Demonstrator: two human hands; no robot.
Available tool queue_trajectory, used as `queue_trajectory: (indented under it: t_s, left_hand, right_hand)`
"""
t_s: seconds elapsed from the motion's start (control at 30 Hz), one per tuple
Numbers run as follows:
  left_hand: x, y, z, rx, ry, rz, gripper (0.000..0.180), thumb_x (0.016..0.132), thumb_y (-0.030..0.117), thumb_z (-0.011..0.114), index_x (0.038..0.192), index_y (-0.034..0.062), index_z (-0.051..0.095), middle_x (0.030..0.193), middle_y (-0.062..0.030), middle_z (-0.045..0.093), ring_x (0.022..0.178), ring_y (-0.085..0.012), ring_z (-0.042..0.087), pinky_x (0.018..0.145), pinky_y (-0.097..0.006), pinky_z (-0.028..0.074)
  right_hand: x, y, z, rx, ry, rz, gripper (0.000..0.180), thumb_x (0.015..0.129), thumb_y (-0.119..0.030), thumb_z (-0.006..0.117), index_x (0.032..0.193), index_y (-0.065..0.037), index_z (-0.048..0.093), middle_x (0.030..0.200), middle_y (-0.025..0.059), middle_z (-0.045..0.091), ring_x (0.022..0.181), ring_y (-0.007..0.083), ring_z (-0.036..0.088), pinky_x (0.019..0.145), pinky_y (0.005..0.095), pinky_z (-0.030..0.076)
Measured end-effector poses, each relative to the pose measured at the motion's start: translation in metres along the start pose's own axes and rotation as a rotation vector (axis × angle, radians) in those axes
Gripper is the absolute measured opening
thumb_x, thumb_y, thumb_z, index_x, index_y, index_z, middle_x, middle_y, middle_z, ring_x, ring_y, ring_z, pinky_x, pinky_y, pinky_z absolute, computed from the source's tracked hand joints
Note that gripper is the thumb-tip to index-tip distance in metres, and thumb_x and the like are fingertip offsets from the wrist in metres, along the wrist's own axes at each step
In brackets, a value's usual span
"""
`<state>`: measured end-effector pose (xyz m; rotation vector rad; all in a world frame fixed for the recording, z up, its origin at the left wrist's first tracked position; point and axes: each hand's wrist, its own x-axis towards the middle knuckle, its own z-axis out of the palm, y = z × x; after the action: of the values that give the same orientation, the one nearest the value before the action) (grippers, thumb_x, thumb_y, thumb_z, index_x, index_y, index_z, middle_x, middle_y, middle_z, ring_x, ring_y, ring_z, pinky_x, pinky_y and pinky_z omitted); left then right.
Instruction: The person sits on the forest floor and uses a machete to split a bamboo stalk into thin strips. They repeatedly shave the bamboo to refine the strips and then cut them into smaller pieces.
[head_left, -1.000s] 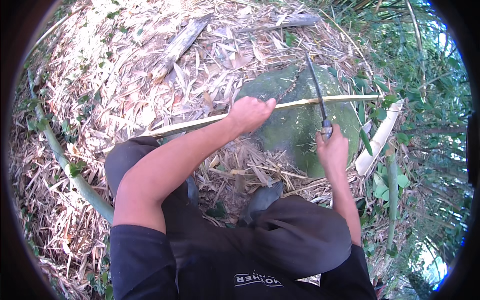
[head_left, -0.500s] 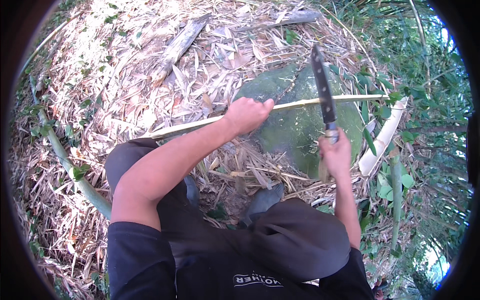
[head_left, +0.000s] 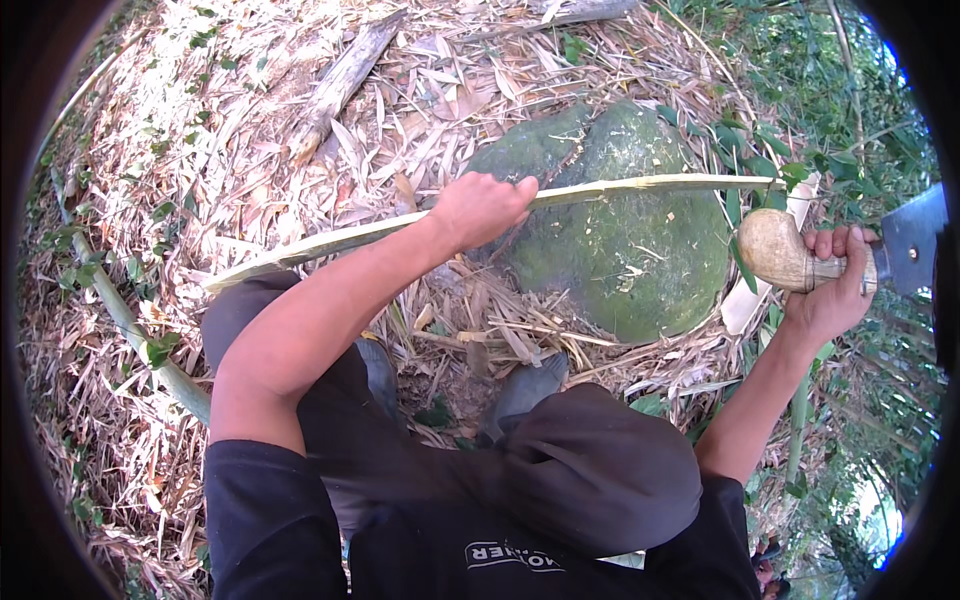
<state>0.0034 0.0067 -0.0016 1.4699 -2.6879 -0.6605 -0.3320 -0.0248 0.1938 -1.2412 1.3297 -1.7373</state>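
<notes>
The left hand (head_left: 483, 208) is clamping tightly around a long pale strip (head_left: 650, 184), which is extending out both sides of the fist, its left end lying by the left knee (head_left: 240, 325), its right part crossing over a mossy rock (head_left: 630, 265); well to the right, the right hand (head_left: 836, 295) is gripping a knife (head_left: 914, 240) by its wooden handle (head_left: 778, 252), which is partly hiding a pale split piece (head_left: 743, 306); dry leaves (head_left: 440, 105) are surrounding the rock; a log (head_left: 345, 85) is lying beyond.

Knife handle (head_left: 790, 262): smooth wood; blade (head_left: 915, 242): smooth metal; pale strip (head_left: 620, 187): fibrous, woody; boulder (head_left: 620, 265): rough, matt.
</notes>
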Motion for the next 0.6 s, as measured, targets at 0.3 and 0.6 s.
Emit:
queue_trajectory:
  t_s: [0.3, 0.6]
  left_hand:
    - [-0.004, -0.010, 0.000, 0.073, -0.003, 0.026, 0.035, 0.099, 0.036, 0.061, 0.110, 0.0050, 0.047, 0.069, -0.0123, 0.069, 0.067, -0.0344, 0.073, 0.059, -0.045, 0.058]
    - [0.000, -0.006, 0.006, 0.032, -0.037, -0.012, 0.037, 0.101, 0.038, 0.059, 0.109, 0.0047, 0.046, 0.069, -0.0120, 0.069, 0.066, -0.0366, 0.072, 0.060, -0.047, 0.059]
  right_hand:
    - [-0.097, 0.114, -0.016, -0.104, -0.385, 1.092, 0.014, 0.086, -0.004, 0.065, 0.098, -0.002, 0.059, 0.071, 0.0034, 0.059, 0.054, 0.0142, 0.057, 0.050, 0.0317, 0.049]
    - [-0.079, 0.053, 0.013, -0.313, -0.349, 0.662, 0.021, 0.088, 0.001, 0.065, 0.107, 0.001, 0.059, 0.069, 0.0055, 0.060, 0.056, 0.0139, 0.058, 0.052, 0.0305, 0.050]
